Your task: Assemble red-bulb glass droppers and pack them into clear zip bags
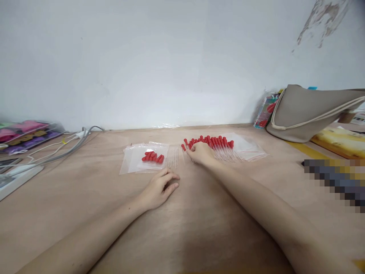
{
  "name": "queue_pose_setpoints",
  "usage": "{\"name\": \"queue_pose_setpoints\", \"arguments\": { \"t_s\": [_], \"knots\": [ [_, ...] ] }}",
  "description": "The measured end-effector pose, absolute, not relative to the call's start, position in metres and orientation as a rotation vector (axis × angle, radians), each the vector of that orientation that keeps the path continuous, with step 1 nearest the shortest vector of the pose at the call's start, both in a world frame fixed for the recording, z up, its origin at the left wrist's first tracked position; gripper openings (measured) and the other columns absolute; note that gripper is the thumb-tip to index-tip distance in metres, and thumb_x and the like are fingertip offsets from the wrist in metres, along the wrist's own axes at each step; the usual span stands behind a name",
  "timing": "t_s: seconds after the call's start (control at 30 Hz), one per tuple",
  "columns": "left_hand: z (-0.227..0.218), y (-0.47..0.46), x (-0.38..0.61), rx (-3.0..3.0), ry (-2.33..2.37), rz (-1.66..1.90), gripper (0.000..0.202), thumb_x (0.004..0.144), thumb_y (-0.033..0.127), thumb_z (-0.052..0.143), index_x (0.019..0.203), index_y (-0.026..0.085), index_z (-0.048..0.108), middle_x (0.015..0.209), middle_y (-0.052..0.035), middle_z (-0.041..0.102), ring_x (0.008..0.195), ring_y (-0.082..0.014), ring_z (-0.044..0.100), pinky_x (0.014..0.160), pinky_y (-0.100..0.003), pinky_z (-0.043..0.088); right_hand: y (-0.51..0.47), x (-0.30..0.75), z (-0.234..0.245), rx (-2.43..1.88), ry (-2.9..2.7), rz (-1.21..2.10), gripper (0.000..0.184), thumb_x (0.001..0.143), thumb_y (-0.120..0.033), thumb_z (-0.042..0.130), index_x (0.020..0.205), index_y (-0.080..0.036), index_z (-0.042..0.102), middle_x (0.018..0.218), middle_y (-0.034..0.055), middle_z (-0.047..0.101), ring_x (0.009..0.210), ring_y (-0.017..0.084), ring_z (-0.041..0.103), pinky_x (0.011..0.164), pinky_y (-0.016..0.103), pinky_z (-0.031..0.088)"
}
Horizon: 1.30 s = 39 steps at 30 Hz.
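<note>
My left hand (pixel 159 188) rests on the wooden table, its fingers loosely apart and nothing in them. Just beyond its fingertips lie several thin clear glass tubes (pixel 172 158). To their left, several loose red rubber bulbs (pixel 153 157) sit on clear plastic bags (pixel 131 160). My right hand (pixel 201 153) is closed in a pinch at the left end of a row of red-bulbed glass droppers (pixel 219 142). A dropper (pixel 183 147) shows at its fingertips, its tube partly hidden by the fingers. The row's bulbs point toward the wall.
More clear bags (pixel 249 147) lie right of the droppers. A grey-beige bag (pixel 308 110) and a yellow package (pixel 339 142) stand at the right. Cables (pixel 76 144), a white power strip (pixel 23 179) and a box of coloured items (pixel 28 133) occupy the left.
</note>
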<state>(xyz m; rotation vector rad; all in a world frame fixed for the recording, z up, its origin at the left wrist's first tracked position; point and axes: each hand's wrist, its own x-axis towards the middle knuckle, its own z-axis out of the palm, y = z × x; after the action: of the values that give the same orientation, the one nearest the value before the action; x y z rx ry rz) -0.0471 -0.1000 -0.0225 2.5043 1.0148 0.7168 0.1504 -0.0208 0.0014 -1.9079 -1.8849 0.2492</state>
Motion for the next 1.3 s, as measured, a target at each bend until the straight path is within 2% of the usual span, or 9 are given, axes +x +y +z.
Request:
{"name": "queue_pose_setpoints", "arguments": {
  "t_s": [0.13, 0.23, 0.37, 0.53, 0.67, 0.9, 1.03, 1.1, 1.3],
  "knots": [
    [-0.023, -0.099, -0.048, 2.504, 1.012, 0.702, 0.020, 0.086, 0.023, 0.044, 0.101, 0.020, 0.056, 0.097, -0.0059, 0.052, 0.082, -0.0159, 0.052, 0.072, -0.029, 0.044, -0.012, 0.135, -0.001, -2.014, -1.894, 0.157, 0.035, 0.082, -0.044, 0.041, 0.089, -0.019, 0.065, 0.092, 0.0103, 0.065, 0.087, 0.023, 0.060, 0.067, 0.032, 0.044],
    [-0.023, -0.099, -0.048, 2.504, 1.003, 0.696, 0.020, 0.086, 0.024, 0.044, 0.102, 0.020, 0.056, 0.097, -0.0059, 0.052, 0.080, -0.0156, 0.051, 0.070, -0.028, 0.044, -0.010, 0.133, -0.001, -2.074, -1.860, 0.176, 0.043, 0.083, -0.048, 0.037, 0.096, -0.017, 0.063, 0.093, 0.0128, 0.064, 0.089, 0.025, 0.060, 0.070, 0.035, 0.045],
    [-0.022, -0.099, -0.048, 2.503, 1.007, 0.693, 0.020, 0.085, 0.024, 0.045, 0.102, 0.020, 0.056, 0.097, -0.0058, 0.052, 0.077, -0.0146, 0.051, 0.069, -0.028, 0.044, -0.011, 0.136, -0.001, -2.121, -1.835, 0.203, 0.042, 0.080, -0.048, 0.042, 0.095, -0.016, 0.064, 0.091, 0.0134, 0.065, 0.088, 0.026, 0.061, 0.069, 0.035, 0.045],
    [-0.022, -0.099, -0.048, 2.511, 1.015, 0.698, 0.020, 0.085, 0.024, 0.044, 0.101, 0.020, 0.056, 0.095, -0.0056, 0.053, 0.076, -0.0146, 0.051, 0.070, -0.028, 0.044, -0.016, 0.129, -0.001, -1.999, -1.916, 0.044, 0.039, 0.080, -0.047, 0.043, 0.095, -0.018, 0.064, 0.092, 0.0112, 0.065, 0.087, 0.024, 0.061, 0.069, 0.033, 0.045],
    [-0.023, -0.098, -0.048, 2.518, 1.005, 0.715, 0.020, 0.085, 0.024, 0.044, 0.100, 0.019, 0.056, 0.094, -0.0058, 0.053, 0.077, -0.0149, 0.051, 0.071, -0.029, 0.044, -0.019, 0.115, 0.001, -2.021, -2.030, 0.101, 0.030, 0.078, -0.034, 0.049, 0.097, -0.016, 0.064, 0.095, 0.0135, 0.065, 0.086, 0.023, 0.062, 0.069, 0.031, 0.045],
    [-0.025, -0.096, -0.050, 2.584, 1.048, 0.760, 0.017, 0.085, 0.025, 0.046, 0.097, 0.019, 0.056, 0.093, -0.0051, 0.054, 0.077, -0.0148, 0.052, 0.069, -0.028, 0.045, -0.016, 0.098, 0.005, -2.038, -2.134, 0.187, 0.024, 0.080, -0.018, 0.047, 0.092, -0.011, 0.066, 0.091, 0.0183, 0.066, 0.086, 0.023, 0.063, 0.069, 0.030, 0.045],
    [-0.023, -0.070, -0.068, 2.791, 1.226, 1.036, 0.016, 0.085, 0.024, 0.046, 0.091, 0.018, 0.060, 0.090, -0.0070, 0.055, 0.089, -0.0202, 0.050, 0.079, -0.034, 0.043, -0.029, 0.104, 0.009, -2.029, -2.136, 0.174, 0.025, 0.082, -0.019, 0.044, 0.097, -0.009, 0.062, 0.091, 0.0189, 0.066, 0.085, 0.024, 0.063, 0.066, 0.029, 0.043],
    [-0.021, -0.052, -0.080, 2.891, 1.283, 1.051, 0.020, 0.086, 0.021, 0.042, 0.091, 0.019, 0.061, 0.092, -0.0078, 0.058, 0.092, -0.0220, 0.049, 0.082, -0.036, 0.042, -0.043, 0.114, 0.011, -1.982, -2.129, 0.076, 0.028, 0.085, -0.021, 0.040, 0.102, -0.008, 0.058, 0.089, 0.0186, 0.065, 0.083, 0.024, 0.063, 0.064, 0.030, 0.042],
    [-0.019, -0.025, -0.101, 3.102, 1.179, 0.639, 0.032, 0.087, 0.013, 0.036, 0.109, 0.021, 0.058, 0.107, -0.0067, 0.060, 0.101, -0.0224, 0.049, 0.090, -0.039, 0.040, -0.081, 0.166, 0.004, -1.713, -2.281, -0.300, 0.029, 0.089, -0.028, 0.034, 0.094, -0.010, 0.056, 0.071, 0.0115, 0.065, 0.064, 0.022, 0.060, 0.053, 0.028, 0.034]
  ]
}}
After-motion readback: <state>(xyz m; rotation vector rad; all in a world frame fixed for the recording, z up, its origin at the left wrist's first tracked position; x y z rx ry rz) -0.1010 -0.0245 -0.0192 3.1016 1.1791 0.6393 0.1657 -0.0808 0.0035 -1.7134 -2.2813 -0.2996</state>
